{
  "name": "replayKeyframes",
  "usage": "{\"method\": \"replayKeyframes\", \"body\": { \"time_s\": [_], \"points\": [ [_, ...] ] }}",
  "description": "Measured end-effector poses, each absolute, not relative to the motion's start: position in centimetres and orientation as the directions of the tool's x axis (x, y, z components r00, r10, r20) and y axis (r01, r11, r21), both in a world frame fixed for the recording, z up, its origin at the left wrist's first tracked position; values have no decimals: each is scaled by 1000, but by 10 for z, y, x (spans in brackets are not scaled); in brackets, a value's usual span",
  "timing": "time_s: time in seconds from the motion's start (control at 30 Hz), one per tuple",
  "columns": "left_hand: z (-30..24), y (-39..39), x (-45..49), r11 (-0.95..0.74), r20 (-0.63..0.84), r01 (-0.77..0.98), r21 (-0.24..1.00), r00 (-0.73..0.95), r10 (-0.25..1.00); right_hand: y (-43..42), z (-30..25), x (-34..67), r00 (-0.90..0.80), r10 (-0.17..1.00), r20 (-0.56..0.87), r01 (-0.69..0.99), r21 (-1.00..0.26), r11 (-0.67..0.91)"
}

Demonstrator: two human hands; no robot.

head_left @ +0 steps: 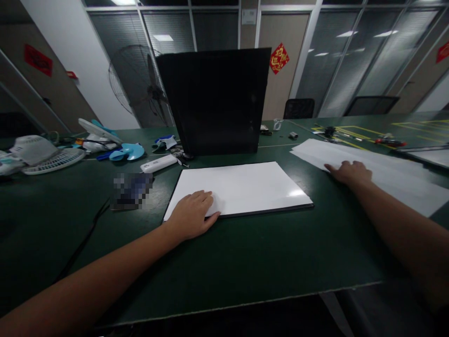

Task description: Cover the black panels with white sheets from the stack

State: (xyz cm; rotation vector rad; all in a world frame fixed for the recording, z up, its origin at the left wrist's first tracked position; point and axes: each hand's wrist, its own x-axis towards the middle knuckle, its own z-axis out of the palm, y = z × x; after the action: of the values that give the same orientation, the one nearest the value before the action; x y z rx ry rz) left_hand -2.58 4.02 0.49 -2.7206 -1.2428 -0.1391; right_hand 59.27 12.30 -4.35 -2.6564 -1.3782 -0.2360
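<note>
While the left hand (194, 214) lay flat, palm down and fingers spread, on the near left corner of the white sheet (242, 187), its grip was open and closed on nothing. That sheet rested in the middle of the dark green counter (245, 262), stacked squarely on a thin black board (280, 210) whose edge showed as a dark line along the near side. The right hand (349, 172) pressed likewise on the near end of a long white paper stack (379, 173) at the right, fingers loosely curled over the edge, pinching nothing that could be made out.

The sheet looked light, thin and smooth, with a slight gloss where the ceiling lights caught it near the right corner. It would probably slide easily on the board and bend if lifted by one corner, so a hold along an edge, or at two corners at once, seemed the safer choice. The board beneath appeared stiff and flat, likely rigid enough to carry the sheet.

Just beyond the sheet, a batch of black panels (217, 100) stood upright, matte and sharp-cornered. At the far left lay blue fan blades (128, 152), a white fan grille (52, 161) and a small white device (158, 163), all hard plastic. The counter top itself was matte and slightly worn along its near edge.
</note>
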Motion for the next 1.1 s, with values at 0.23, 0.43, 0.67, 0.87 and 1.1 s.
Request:
{"method": "replayKeyframes", "body": {
  "time_s": [0.23,0.43,0.67,0.87,1.1],
  "points": [
    [-4,47,-31,-664,138,748,-17,659,739,128,-37,582,593,804,-35,796,-122,-592],
    [-10,52,-34,-673,112,739,-3,669,734,124,-30,564,546,838,25,836,-83,-542],
    [-8,50,-33,-677,131,736,-19,673,728,109,-12,531,516,816,261,850,-36,-526],
    [-9,50,-36,-687,168,727,-9,678,715,93,4,486,323,768,553,932,-44,-360],
    [-6,47,-38,-682,145,731,-14,677,722,74,8,412,-117,842,526,974,-103,200]
  ]
}}
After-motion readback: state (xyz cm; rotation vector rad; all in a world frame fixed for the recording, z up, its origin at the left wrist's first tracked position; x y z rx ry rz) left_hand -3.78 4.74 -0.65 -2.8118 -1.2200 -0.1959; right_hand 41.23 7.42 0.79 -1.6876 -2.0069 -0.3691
